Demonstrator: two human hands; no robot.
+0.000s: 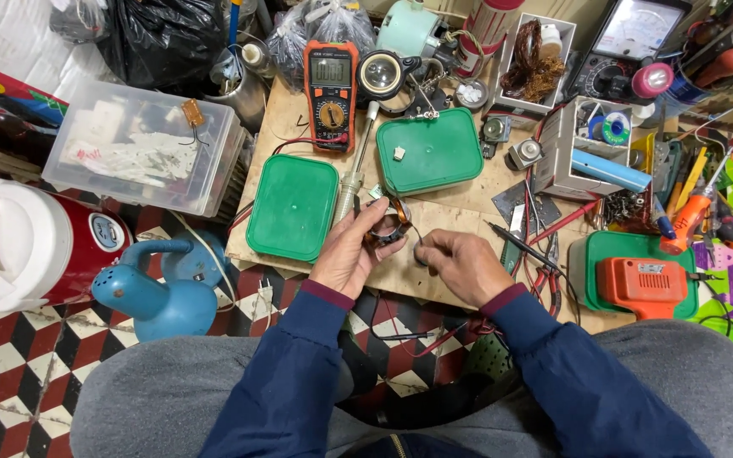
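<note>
Both hands work over the wooden worktop (460,203): left hand (351,254) grips a copper wire coil (386,225), right hand (460,265) is closed, pinching its thin wire, beside a green lid (292,206).

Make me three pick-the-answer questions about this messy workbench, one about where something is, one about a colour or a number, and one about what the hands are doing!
1. Where is the orange drill?
A. In a green tray right of the hands
B. On the floor
C. On the clear box

2. How many green lids lie flat behind the hands?
A. One
B. Two
C. Four

3. What is the left hand doing?
A. Resting empty
B. Holding a copper wire coil
C. Pressing the meter

Answers:
1. A, the drill sits in the green tray at the right.
2. B, one by the left hand, one behind it.
3. B, its fingers wrap the coil while the right hand pinches something small beside it.
</note>
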